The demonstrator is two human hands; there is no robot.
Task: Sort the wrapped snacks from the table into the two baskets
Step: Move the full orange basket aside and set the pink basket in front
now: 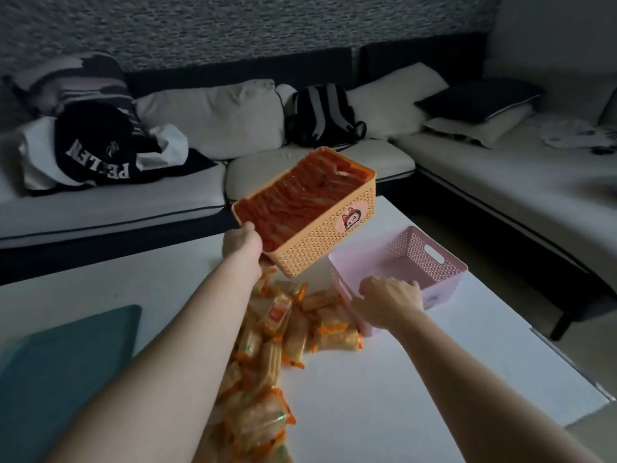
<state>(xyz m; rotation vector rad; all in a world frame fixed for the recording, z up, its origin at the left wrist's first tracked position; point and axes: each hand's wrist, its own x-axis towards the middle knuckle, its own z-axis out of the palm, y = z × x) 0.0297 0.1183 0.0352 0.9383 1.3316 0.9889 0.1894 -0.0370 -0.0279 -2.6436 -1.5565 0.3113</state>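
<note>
Two bare arms fill the lower half of the frame, and both are uncovered from the bottom edge right up to the hands. The left forearm runs up from the lower left, thick at the edge and slimmer toward the wrist. The left hand, near the middle of the frame, shows its back and thumb; its fingers are out of sight. The right forearm comes from the lower right. The right hand shows knuckles and tendon ridges. In the dim light, finer detail cannot be made out.
</note>
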